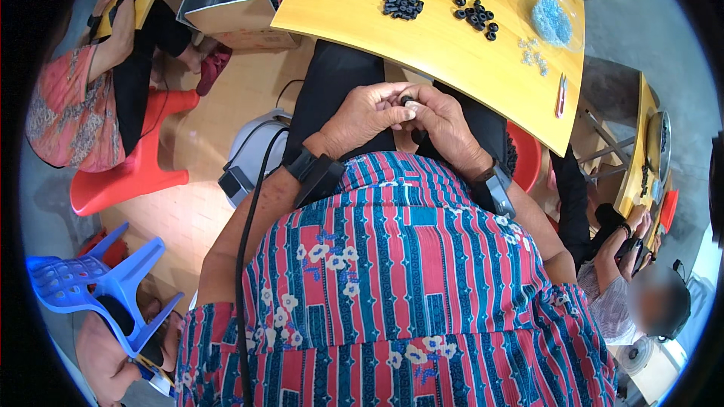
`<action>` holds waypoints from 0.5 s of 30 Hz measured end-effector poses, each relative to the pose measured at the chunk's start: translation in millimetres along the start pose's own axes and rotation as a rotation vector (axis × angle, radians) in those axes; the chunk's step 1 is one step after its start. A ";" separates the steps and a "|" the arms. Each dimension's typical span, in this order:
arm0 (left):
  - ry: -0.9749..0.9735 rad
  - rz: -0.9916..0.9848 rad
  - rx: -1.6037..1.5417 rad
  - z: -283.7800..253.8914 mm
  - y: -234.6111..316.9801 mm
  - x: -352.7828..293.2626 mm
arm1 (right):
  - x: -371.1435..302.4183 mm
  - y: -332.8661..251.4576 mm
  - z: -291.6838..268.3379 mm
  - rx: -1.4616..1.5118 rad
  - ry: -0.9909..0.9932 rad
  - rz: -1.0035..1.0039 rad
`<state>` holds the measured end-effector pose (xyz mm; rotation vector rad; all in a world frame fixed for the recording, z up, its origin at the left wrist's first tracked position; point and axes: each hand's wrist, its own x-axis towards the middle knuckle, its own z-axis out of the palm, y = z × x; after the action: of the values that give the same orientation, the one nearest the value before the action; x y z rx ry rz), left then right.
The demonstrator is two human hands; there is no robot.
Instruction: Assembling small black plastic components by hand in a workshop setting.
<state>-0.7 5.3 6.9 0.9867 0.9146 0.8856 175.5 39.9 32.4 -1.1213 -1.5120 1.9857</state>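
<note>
Black little round part (407, 99) is pinched in the fingertips of both hands, left hand (366, 116) and right hand (448, 116) brought together over the lap, just off the yellow worktop (339, 0). Up top there's a pile of black tube-ish bits (403, 4), some rounder black pieces (477, 13), a bag of clear bits (553, 21), and snips (561, 96) near the right edge.

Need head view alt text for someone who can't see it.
Left hand and right hand hold a small black part together, just before a yellow table bearing two clusters of black parts, clear pieces and red-handled snips.
</note>
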 end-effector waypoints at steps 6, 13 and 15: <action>-0.019 -0.019 0.021 0.7 -1.6 0.8 | -0.9 -3.3 0.6 -0.198 -0.003 -0.137; 0.014 -0.043 0.000 0.2 -1.7 0.1 | 1.7 -2.9 4.1 -0.292 0.032 -0.238; 0.020 -0.042 0.014 0.2 -1.9 1.1 | 3.6 2.7 2.3 -0.256 0.042 -0.231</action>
<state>0.2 5.6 4.9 0.9685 0.9568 0.8560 172.0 40.1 28.9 -1.0229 -1.8215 1.6417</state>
